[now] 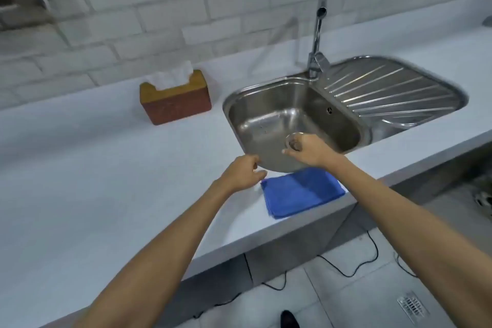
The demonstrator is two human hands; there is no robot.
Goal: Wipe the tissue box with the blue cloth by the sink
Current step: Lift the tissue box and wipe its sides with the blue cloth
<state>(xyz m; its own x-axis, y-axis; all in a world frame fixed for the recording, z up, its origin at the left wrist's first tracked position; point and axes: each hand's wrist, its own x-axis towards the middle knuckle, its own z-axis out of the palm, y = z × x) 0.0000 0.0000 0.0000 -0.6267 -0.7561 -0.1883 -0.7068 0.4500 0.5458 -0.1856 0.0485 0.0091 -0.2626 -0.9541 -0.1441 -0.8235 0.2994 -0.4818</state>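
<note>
- Left arm: bare forearm, reaching from 7 o'clock toward centre frame.
- Left hand (243,172): empty, fingers loosely curled.
- Right arm: bare forearm, entering from 4 o'clock.
- Right hand (310,150): empty, palm down, fingers relaxed and slightly bent.

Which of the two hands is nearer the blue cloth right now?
The left hand: it hovers at the blue cloth's left corner, fingers loosely curled and empty. The right hand is farther back, over the sink basin.

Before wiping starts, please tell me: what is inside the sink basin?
The sink holds only its drain, partly covered by the right hand. Nothing else shows.
</note>
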